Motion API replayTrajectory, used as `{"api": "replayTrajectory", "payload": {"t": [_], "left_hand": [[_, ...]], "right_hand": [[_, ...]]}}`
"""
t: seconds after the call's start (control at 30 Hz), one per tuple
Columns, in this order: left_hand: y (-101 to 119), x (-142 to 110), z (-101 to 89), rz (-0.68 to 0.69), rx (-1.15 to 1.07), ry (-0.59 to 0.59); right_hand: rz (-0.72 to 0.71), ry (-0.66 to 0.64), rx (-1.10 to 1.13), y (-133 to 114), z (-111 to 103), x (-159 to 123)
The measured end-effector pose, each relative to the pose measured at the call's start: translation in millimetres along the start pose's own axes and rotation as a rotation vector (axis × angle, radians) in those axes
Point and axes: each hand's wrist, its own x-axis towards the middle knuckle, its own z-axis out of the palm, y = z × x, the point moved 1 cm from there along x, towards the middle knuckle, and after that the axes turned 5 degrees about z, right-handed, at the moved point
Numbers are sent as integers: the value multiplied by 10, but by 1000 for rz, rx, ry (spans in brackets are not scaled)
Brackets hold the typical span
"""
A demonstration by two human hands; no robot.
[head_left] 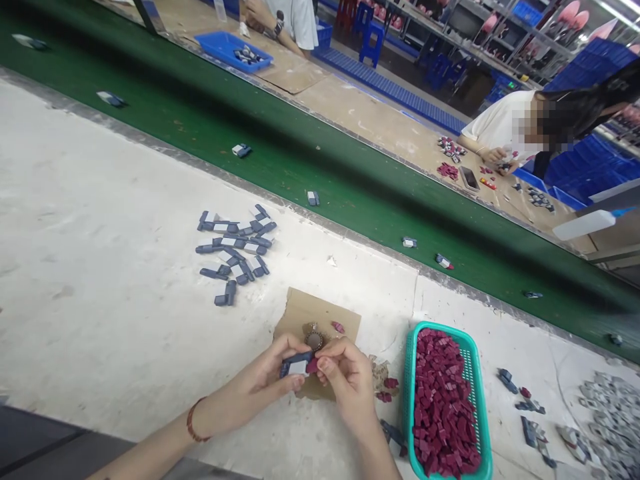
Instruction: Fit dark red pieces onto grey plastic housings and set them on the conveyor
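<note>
My left hand [280, 370] is closed around a dark blue and light grey plastic part [297, 365]. With fingers pinched, my right hand [347, 373] holds a small maroon plastic piece [312, 366] against the right end of that part. Both hands are above a piece of brown cardboard [325, 310]. A small round pot [314, 341] sits on the cardboard just beyond my fingers, and a loose maroon piece [338, 327] lies near it. To the right stands a green basket [410, 373] full of maroon pieces [445, 407].
Several blue-grey parts [235, 240] lie in a group at the left. A green conveyor belt [280, 167] with spaced-out parts crosses beyond the table. Grey pieces [613, 413] are heaped at the right. Across the belt, one person [505, 127] handles small parts; another sits near a blue tray [215, 43].
</note>
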Motion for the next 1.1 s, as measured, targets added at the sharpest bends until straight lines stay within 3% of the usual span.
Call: {"api": "replayTrajectory", "payload": {"t": [0.47,0.53,0.63,0.73,0.8,0.87,0.97,1.1], "left_hand": [[88,54,68,-69,18,-27],[118,91,100,-32,74,-21],[190,230,134,28,217,-112],[324,549,133,61,381,-199],[435,889,120,135,495,-182],[529,1312,112,291,645,-96],[571,1980,161,492,1010,-74],[511,2644,374,549,1140,-3]], "right_hand": [[-104,122,-215,-44,11,-83],[-125,160,-241,-95,-28,-116],[-163,210,-330,-221,-221,-217],[-137,368,-513,-349,-627,-352],[-88,579,-707,-382,-961,-415],[-71,696,-907,-359,-1247,-427],[-59,682,-1128,-263,-1486,-364],[-91,628,-1296,-167,-1524,-289]]}}
